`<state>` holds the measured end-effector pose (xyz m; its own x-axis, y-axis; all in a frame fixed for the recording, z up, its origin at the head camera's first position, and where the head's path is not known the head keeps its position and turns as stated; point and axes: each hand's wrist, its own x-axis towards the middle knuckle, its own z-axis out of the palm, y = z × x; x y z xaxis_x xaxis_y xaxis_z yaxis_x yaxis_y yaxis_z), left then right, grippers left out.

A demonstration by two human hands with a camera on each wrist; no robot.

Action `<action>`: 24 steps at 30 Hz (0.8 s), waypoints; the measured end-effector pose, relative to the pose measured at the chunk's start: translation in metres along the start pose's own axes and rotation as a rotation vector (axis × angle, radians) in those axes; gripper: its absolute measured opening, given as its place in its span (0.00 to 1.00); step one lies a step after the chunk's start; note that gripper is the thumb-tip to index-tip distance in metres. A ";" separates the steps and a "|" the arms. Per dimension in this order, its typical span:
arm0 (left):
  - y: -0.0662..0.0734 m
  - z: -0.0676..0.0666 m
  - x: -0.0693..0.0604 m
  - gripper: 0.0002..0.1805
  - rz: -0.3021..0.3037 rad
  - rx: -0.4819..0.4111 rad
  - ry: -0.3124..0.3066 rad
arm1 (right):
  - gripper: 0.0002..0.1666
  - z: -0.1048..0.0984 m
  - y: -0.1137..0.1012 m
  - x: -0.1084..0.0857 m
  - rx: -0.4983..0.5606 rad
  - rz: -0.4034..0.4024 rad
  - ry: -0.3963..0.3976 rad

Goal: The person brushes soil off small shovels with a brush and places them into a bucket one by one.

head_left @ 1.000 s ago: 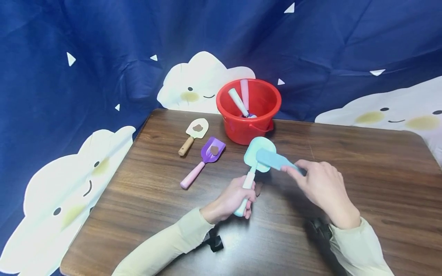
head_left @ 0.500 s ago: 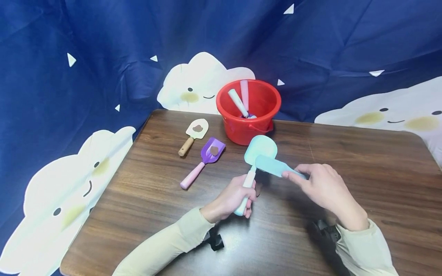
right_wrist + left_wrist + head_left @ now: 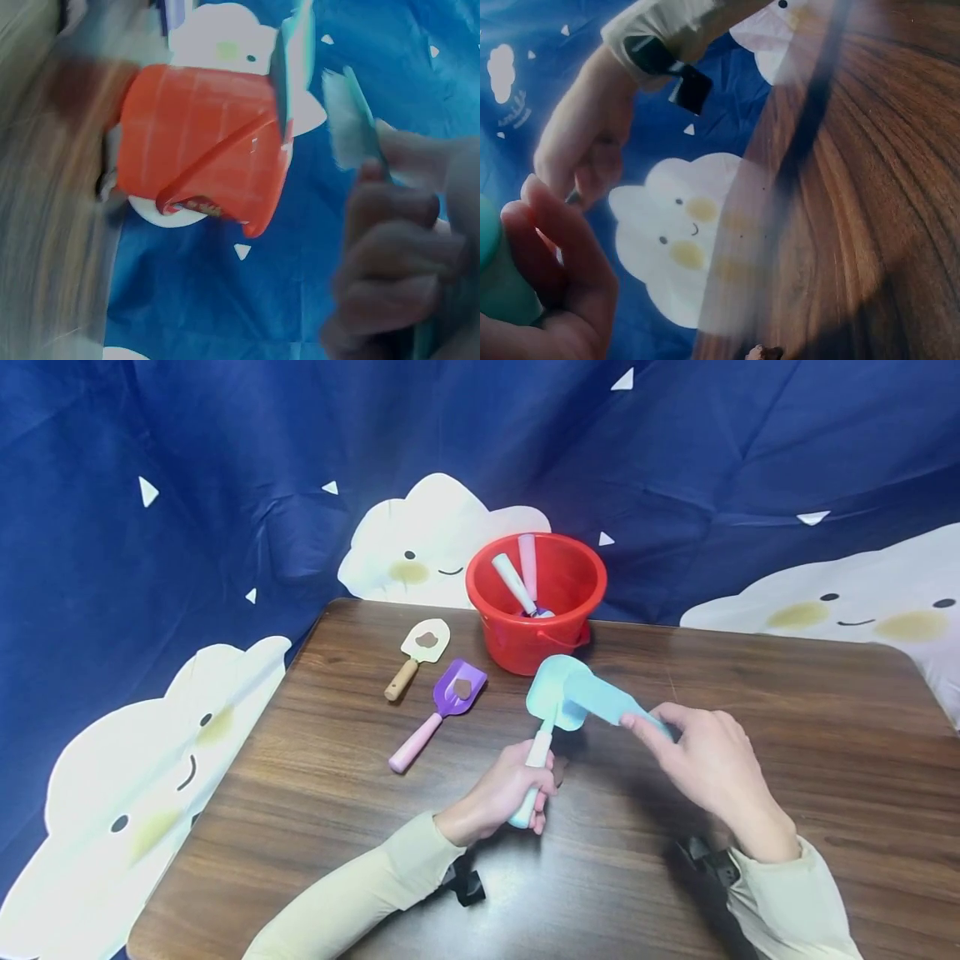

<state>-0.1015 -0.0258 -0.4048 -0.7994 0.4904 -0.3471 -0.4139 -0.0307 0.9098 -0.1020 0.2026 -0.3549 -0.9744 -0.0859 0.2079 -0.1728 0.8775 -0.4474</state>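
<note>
My left hand [image 3: 504, 789] grips the white handle of a mint-green toy shovel [image 3: 546, 681], its blade raised over the table. In the left wrist view, curled fingers [image 3: 577, 277] wrap the green handle end [image 3: 510, 285]. My right hand [image 3: 712, 768] pinches a light-blue brush [image 3: 603, 700] by its handle. White bristles on the brush [image 3: 343, 120] show in the right wrist view. From the head view the brush overlaps the right side of the shovel blade; whether they touch, I cannot tell. A small brown piece [image 3: 560, 768] shows partly behind my left hand.
A red bucket [image 3: 525, 647] holds tools with a pink and a white handle. Left of it lie a purple shovel [image 3: 450, 693] with a pink handle and a cream trowel [image 3: 438, 652] with a wooden handle. Each shows a brown patch. A blue cloud-print curtain [image 3: 225, 410] hangs behind.
The brush slid down toward the shovel's neck, then came back up to the right side of the blade. My right hand shifted slightly right; the left hand has barely moved.
</note>
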 end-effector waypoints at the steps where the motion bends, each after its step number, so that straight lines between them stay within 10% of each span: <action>1: 0.001 0.000 0.000 0.12 0.002 -0.001 0.000 | 0.21 -0.001 -0.001 0.000 0.016 -0.003 -0.052; 9: 0.004 0.002 -0.002 0.12 0.008 0.032 0.007 | 0.22 -0.004 -0.004 0.003 0.056 0.025 -0.281; 19: 0.000 0.003 0.000 0.12 -0.024 -0.004 -0.036 | 0.27 0.000 0.005 0.003 -0.093 0.092 0.020; 24: 0.002 0.003 0.000 0.13 -0.012 -0.008 -0.026 | 0.22 -0.001 0.005 0.001 -0.009 0.014 -0.055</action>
<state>-0.1014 -0.0233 -0.4028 -0.7826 0.5134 -0.3521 -0.4270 -0.0312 0.9037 -0.1039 0.2072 -0.3565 -0.9832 -0.0996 0.1531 -0.1583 0.8827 -0.4424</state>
